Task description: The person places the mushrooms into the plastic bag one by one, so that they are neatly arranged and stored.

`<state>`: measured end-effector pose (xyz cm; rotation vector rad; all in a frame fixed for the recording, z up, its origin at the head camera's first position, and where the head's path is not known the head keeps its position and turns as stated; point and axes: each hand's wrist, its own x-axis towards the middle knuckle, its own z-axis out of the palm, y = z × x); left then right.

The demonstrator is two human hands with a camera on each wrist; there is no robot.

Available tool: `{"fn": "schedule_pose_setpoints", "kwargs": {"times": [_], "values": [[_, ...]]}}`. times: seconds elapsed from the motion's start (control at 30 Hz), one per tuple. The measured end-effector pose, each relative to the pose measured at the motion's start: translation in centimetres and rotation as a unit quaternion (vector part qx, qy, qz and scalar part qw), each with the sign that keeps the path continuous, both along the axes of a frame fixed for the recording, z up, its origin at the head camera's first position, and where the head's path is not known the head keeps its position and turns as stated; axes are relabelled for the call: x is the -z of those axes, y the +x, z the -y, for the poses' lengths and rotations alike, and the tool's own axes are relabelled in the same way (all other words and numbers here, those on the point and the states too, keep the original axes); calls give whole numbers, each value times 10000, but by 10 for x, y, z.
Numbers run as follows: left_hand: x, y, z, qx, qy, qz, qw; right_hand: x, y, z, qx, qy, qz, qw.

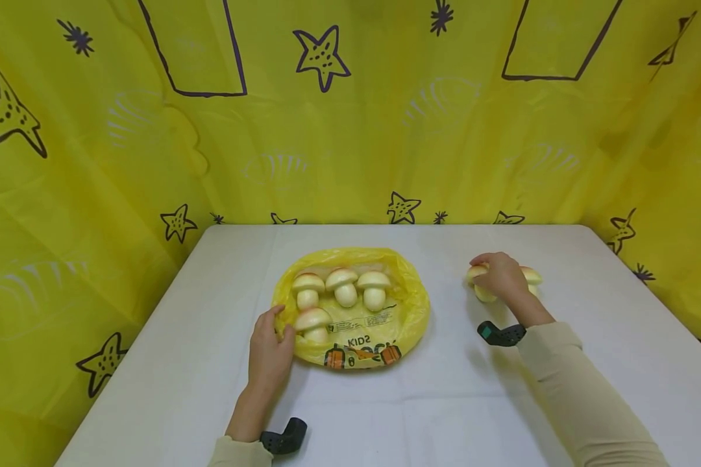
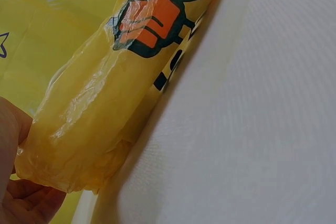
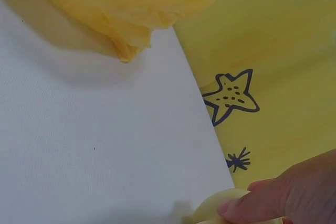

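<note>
A yellow plastic bag (image 1: 413, 311), its mouth spread wide and rolled, lies in the middle of the table. Several cream toy mushrooms (image 1: 344, 293) with reddish-topped caps rest inside it. My left hand (image 1: 270, 353) pinches the bag's left edge; in the left wrist view its fingers sit around the crumpled end of the bag (image 2: 89, 114). Off to the right, my right hand (image 1: 504, 279) grips a mushroom (image 1: 485, 296) by its cap, thumb across it in the right wrist view (image 3: 215, 205). Another mushroom (image 1: 531, 277) stands just beyond that hand, partly hidden by it.
White cloth covers the table (image 1: 350, 415). A yellow curtain (image 1: 350, 130) printed with starfish and shells hangs behind the table and along both sides. Black cameras are strapped to the left wrist (image 1: 284, 436) and the right wrist (image 1: 501, 334).
</note>
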<state>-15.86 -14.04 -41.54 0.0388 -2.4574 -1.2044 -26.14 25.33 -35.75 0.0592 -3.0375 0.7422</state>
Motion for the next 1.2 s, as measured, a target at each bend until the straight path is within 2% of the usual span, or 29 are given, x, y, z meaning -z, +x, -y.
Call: {"fn": "schedule_pose_setpoints", "kwargs": {"times": [0.1, 0.27, 0.53, 0.9, 1.2], "values": [[1, 0, 0, -10, 21, 10, 10000, 1, -2, 0, -29, 106, -53, 9999], [1, 0, 0, 0, 38, -7, 10000, 3, -3, 0, -49, 212, 87, 9997], [2, 0, 0, -21, 36, 42, 10000, 6, -4, 1, -138, 210, 150, 9996], [3, -2, 0, -52, 56, 15, 10000, 8, -2, 0, -150, -85, 5, 9999], [1, -1, 0, -7, 72, 73, 9999, 3, 7, 3, -240, -535, -60, 9983]]}}
